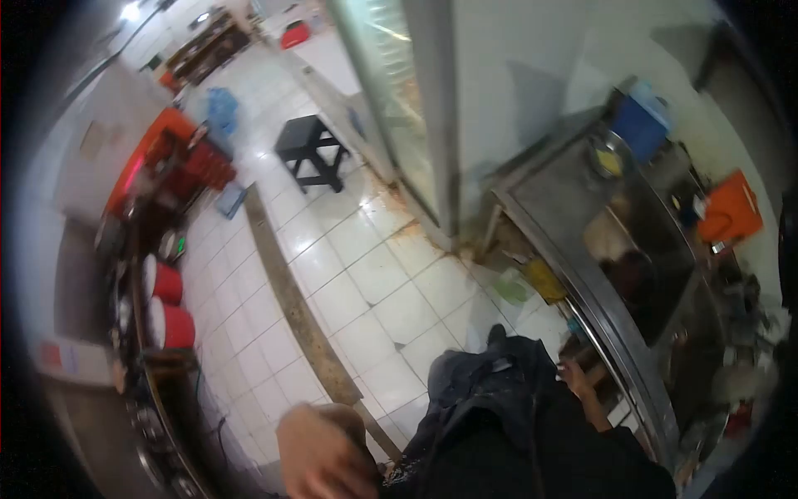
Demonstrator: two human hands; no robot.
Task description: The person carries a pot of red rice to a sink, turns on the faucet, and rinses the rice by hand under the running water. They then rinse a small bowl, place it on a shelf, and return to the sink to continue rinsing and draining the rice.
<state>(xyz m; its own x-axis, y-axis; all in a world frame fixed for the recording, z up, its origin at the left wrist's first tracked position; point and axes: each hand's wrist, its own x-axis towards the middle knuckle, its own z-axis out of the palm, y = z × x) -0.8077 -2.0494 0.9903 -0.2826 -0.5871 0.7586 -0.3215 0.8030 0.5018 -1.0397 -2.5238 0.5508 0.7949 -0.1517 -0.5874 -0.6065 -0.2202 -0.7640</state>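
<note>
My left hand (324,453) is raised in front of my dark clothing at the bottom of the head view. Motion smears its fingers, and nothing can be made out in it. Lower right, my right hand (575,379) hangs beside my body, close to the front edge of the metal sink counter (544,200). Its fingers look bent, with a small whitish spot by their tips; whether they hold anything is unclear. Dark cloth (490,382) covers my front between the two hands.
A black stool (307,150) stands on the white tiled floor (357,266). Red-and-white containers (172,323) line the left side. A blue container (640,125) and an orange object (730,208) are behind the sink basin. A yellow item (544,281) sits under the counter edge.
</note>
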